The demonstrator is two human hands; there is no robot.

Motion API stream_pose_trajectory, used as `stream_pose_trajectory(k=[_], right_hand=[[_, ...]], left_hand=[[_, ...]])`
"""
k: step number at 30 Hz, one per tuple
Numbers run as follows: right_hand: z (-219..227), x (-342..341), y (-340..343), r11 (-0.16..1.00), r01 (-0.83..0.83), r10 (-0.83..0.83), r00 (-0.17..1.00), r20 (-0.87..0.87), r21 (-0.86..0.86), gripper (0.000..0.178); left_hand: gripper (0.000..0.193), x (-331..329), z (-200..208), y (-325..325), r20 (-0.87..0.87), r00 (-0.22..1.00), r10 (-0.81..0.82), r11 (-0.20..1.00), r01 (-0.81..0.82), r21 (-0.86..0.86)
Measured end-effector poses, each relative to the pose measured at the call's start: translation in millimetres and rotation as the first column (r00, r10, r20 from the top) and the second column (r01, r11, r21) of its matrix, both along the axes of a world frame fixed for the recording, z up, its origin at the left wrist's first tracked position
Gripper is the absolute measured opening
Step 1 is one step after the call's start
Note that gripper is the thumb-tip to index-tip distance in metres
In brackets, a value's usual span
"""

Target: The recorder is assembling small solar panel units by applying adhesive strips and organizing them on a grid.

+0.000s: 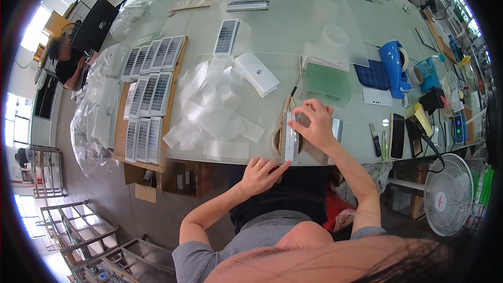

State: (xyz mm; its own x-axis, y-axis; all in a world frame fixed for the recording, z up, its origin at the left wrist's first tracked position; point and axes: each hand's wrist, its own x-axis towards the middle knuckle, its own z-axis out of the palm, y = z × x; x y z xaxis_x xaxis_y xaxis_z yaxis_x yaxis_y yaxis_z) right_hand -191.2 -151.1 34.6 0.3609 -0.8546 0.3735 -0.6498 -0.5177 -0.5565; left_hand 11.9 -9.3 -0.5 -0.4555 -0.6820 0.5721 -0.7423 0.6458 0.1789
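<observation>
A narrow silver metal bar (291, 139) with fine marks along its left side lies at the table's near edge, pointing away from me. My right hand (314, 124) is at its far part, thumb and index finger closed on it. My left hand (262, 174) rests by the near end, fingers stretched out, the index fingertip touching the bar. Under and beside the bar shows a brown ring-shaped roll (275, 140), partly hidden. Another silver metal piece (337, 131) lies right of it, partly behind my right wrist.
Left are a heap of translucent white sheets (209, 99) and a wooden tray (173, 89) of striped panels. White boxes (257, 73) and a green pad (328, 81) lie farther off. Rightward are a blue tape dispenser (393, 68), tweezers (384, 145), a phone (397, 136) and a white fan (446, 194).
</observation>
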Motion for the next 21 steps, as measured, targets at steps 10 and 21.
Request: stream_pose_trajectory(k=[10, 21], right_hand=[[9, 0, 2, 0.999, 0.029, -0.025, 0.987, 0.157, -0.022, 0.043], [14, -11, 5, 0.988, 0.072, -0.053, 0.989, 0.14, -0.134, 0.028]], left_hand=[[0.032, 13, 48, -143, -0.264, 0.925, 0.273, 0.957, -0.232, 0.177], [0.033, 63, 26, -216, -0.471, 0.762, 0.445, 0.655, 0.083, 0.751]])
